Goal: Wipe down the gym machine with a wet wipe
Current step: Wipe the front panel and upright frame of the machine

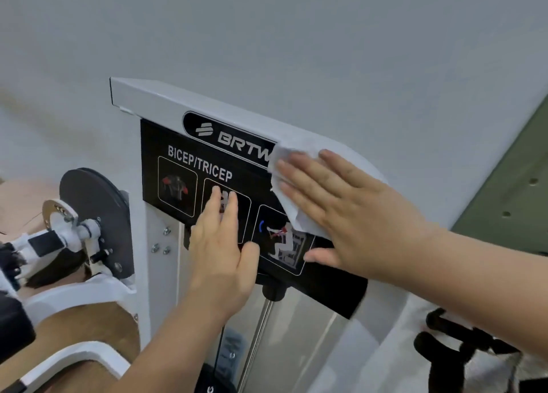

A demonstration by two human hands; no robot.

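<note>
Wiping the machine's top placard, most of the frame not yet reached.

I see the machine (154, 101) with my right hand (350, 211) spread flat, pressing the wipe (284, 161) on the placard's (154, 167) upper right corner, against the white cap; my left hand (222, 244) lies open and empty at its lower edge. I judge the lower shroud, pads and handles remain.

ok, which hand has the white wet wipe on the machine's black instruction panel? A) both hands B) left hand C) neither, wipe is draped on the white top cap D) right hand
D: the right hand lies flat with fingers spread, pressing the white wet wipe against the black instruction panel, while the left hand rests bare on the panel beside it.
</note>
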